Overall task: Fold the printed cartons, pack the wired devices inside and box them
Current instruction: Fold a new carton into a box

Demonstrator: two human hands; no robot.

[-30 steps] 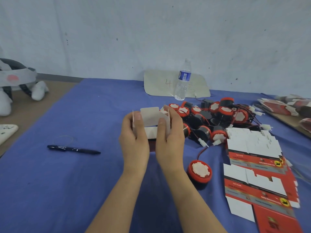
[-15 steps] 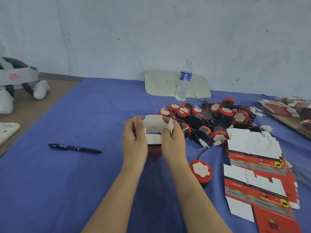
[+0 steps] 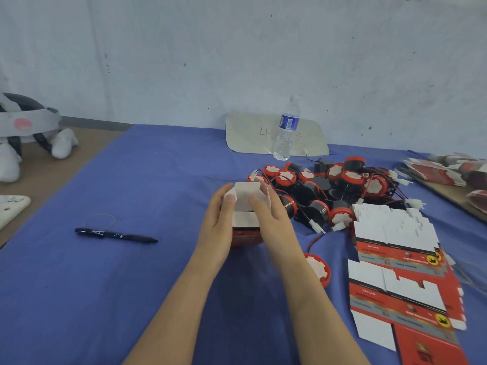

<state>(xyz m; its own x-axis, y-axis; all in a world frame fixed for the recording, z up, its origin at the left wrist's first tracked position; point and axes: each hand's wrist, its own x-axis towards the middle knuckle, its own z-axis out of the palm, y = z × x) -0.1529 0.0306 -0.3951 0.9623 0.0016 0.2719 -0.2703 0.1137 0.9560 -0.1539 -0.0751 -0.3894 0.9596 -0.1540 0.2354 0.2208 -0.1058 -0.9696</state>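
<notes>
Partly hidden carton (image 3: 246, 196) between left hand (image 3: 216, 230) and right hand (image 3: 275, 225), both grips curled round it, fingertips unseen.

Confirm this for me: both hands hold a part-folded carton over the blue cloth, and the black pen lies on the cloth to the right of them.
One detail is wrong. In the head view the left hand and right hand do hold the part-folded carton over the blue cloth, but the black pen lies on the cloth to the left of them, not the right.
</notes>
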